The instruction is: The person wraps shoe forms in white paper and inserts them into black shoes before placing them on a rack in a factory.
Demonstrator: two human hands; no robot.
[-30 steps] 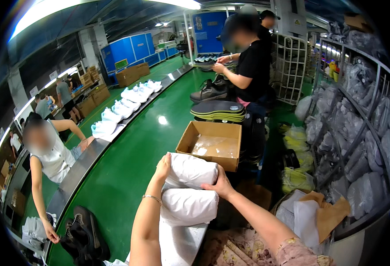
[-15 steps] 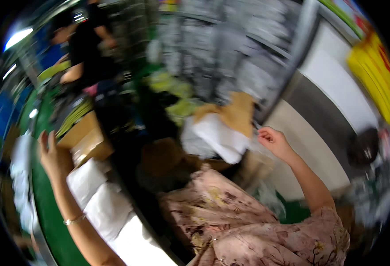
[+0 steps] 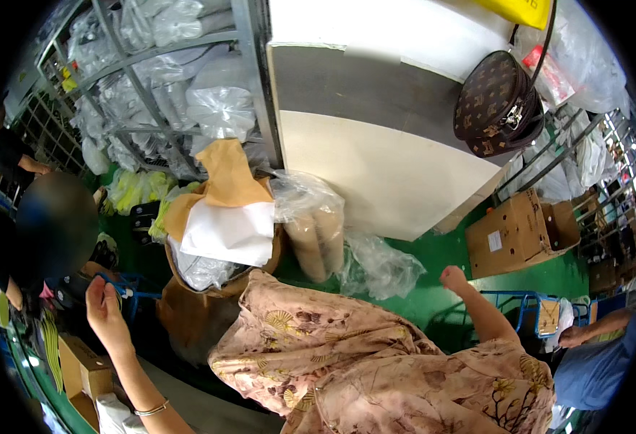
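My left hand is raised at the left, its fingers loosely bent and apart, holding nothing that I can see. Just below it is an open cardboard box, with white packages beside my forearm. My right hand is curled into a fist over the green floor, with no object showing in it. Nearest to that hand is a crumpled clear plastic bag. In front of my patterned pink clothing stands a round bin holding white paper and brown paper.
Brown rolls in clear plastic stand beside the bin. A metal rack holds bagged goods, next to a pale panel. A brown patterned bag hangs at the upper right above a large carton. Other people are at both sides.
My view has swung to the right, bringing the panel, the hanging bag and the large carton into sight. Both hands are still raised apart; my right fist is now over the floor.
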